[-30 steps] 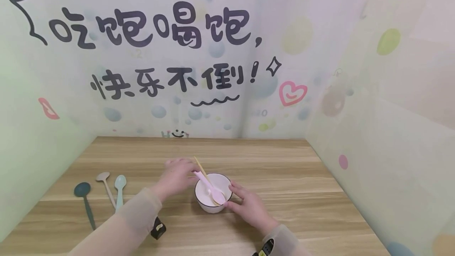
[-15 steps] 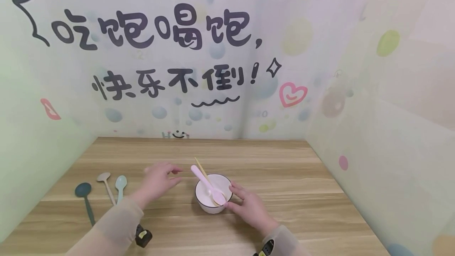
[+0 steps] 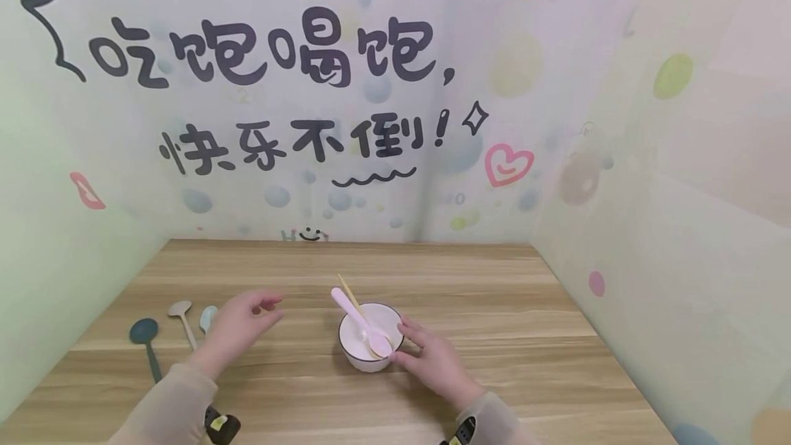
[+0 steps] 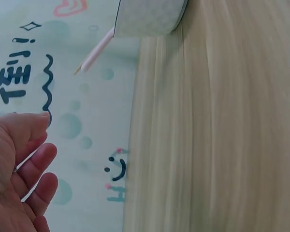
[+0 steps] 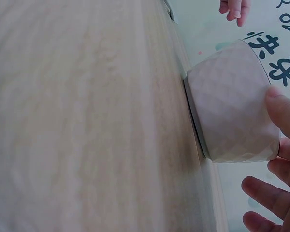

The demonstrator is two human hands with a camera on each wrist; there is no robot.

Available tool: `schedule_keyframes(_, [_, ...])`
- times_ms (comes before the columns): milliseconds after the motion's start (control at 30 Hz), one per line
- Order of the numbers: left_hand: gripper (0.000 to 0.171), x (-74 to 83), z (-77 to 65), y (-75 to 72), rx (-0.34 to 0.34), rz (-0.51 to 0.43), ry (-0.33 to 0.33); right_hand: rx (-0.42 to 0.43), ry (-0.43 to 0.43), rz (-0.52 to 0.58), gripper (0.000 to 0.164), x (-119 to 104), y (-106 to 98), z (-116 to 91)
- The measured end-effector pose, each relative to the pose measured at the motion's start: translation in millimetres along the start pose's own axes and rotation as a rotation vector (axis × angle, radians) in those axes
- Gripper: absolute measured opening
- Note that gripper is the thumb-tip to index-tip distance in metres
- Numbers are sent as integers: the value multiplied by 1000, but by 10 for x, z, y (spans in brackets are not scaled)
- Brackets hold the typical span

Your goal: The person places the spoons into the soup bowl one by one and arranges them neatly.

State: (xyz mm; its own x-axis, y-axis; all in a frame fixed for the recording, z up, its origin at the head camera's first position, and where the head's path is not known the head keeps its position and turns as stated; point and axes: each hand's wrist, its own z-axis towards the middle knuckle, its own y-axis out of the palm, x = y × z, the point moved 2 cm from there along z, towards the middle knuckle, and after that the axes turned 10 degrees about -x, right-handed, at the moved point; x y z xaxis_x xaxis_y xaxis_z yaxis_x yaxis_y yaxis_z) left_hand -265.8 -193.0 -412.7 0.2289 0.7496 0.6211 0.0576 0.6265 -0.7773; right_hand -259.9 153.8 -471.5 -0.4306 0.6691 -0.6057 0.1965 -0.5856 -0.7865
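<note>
In the head view a white bowl with a dark rim stands on the wooden table. A pink spoon leans in it, handle up to the left, beside a thin yellowish stick whose kind I cannot tell. My right hand holds the bowl's right side at the rim; the right wrist view shows the thumb against the patterned outer wall. My left hand is in the air left of the bowl, fingers loosely bent and holding nothing. It hides the handle of a pale blue spoon.
Left on the table lie a dark teal ladle-like spoon and a beige one, their lower handles partly covered by the left arm. A lettered back wall and side walls enclose the table.
My left hand has let go of the pink spoon's handle and moved left, away from the bowl toward the spoons. The right hand and the bowl have stayed in place.
</note>
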Motion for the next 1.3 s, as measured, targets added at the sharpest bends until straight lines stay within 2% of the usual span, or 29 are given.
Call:
schedule_keyframes(200, [43, -189, -96, -59, -12, -75, -92, -2, 3, 2, 67, 4, 0, 0])
schedule_keyframes(533, [56, -429, -240, -255, -4, -172, -263, 13, -1, -9, 67, -9, -9, -13])
schedule_keyframes(767, [63, -672, -324, -361, 49, -157, -371, 17, -6, -14, 67, -3, -6, -7])
schedule_keyframes(933, [60, -814, -358, -384, 79, -160, -408, 15, -3, 0, 66, -7, -9, -10])
schedule_keyframes(1033, [59, -884, -365, -372, 60, -153, -433, 13, -2, 6, 65, -10, -9, -12])
schedule_keyframes(1200, [59, -983, -364, -330, 5, -83, -450, 12, 5, 4, 65, -21, -11, -10])
schedule_keyframes(1300, [60, -1011, -361, -304, -1, -53, -475, 11, 8, 6, 64, -29, -13, -7])
